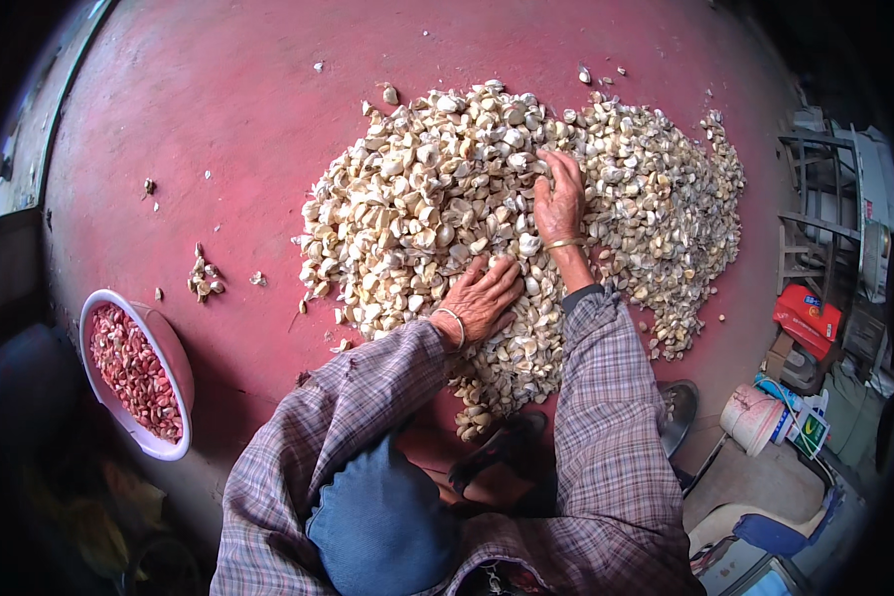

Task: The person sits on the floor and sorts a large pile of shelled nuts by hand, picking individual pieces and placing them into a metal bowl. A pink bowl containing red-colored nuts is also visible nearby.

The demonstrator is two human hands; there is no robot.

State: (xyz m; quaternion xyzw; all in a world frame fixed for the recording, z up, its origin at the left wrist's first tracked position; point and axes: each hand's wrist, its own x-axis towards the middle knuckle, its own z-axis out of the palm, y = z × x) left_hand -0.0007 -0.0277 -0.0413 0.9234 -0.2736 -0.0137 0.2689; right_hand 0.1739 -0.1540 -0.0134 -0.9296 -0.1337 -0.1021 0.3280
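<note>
A broad heap of garlic cloves (402, 216), many with loose papery skin, lies on the red floor (216, 97) before me. My left hand (484, 298) rests on the near middle of the heap, palm down, a bangle at its wrist. Farther out and to its right, my right hand (561, 200) touches the cloves with bent, spread fingers and also wears a bangle. Whether a clove is under either palm is hidden. To the right, a second pile of smaller cloves (648, 201) adjoins the heap. A few cloves lie close to my shoes.
A pink basin (182, 350) of reddish kernels stands at the left, with small scattered pieces near it. On the right are a metal bowl (679, 417), a whitish bucket (751, 419), a red bag (806, 320), a padded seat (767, 477) and a metal rack (819, 216).
</note>
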